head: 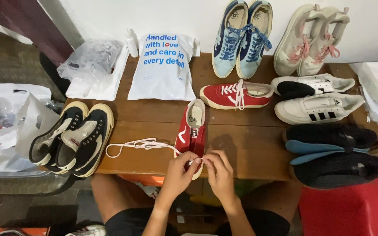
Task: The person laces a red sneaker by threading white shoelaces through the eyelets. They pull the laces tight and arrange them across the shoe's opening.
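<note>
The wooden tabletop [241, 144] carries many shoes — a black and cream pair [73, 137] at the left, a second red sneaker [236, 95] lying further back. At the near edge stands a red sneaker [192, 131], toe toward the person. A white lace [138, 145] trails to its left. Both hands — left hand [178, 172], right hand [218, 171] — pinch the lace at the toe.

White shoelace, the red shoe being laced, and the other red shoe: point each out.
White shoelace [136, 144]: head view, on the loose loops lying on the table.
Red shoe being laced [192, 131]: head view, on its open top.
Other red shoe [237, 96]: head view, on its laced middle.
</note>
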